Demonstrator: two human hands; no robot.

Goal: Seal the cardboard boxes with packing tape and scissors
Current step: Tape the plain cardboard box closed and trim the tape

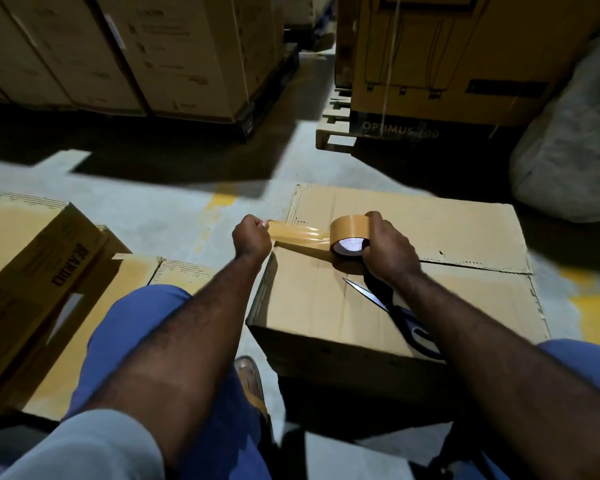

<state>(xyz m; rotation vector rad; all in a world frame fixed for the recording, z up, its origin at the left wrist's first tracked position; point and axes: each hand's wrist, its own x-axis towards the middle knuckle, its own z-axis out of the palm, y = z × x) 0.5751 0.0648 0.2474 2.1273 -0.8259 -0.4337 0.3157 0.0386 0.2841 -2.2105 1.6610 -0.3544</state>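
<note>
A closed cardboard box (447, 299) stands on the floor in front of me, its flap seam running left to right. My right hand (387, 249) grips a brown packing tape roll (349, 233) standing on the box near the seam's left end. My left hand (252, 235) pinches the free end of the tape strip (298, 235), which stretches from the roll out past the box's left edge. Scissors (388, 306) with dark handles lie on the box lid, partly hidden under my right forearm.
Other cardboard boxes (32, 271) sit to my left. Large stacked cartons (146, 53) on pallets fill the back, with a wooden pallet (333, 129) and a big carton at back right. A grey bulk sack (568, 147) lies at the right. My foot (252, 382) is beside the box.
</note>
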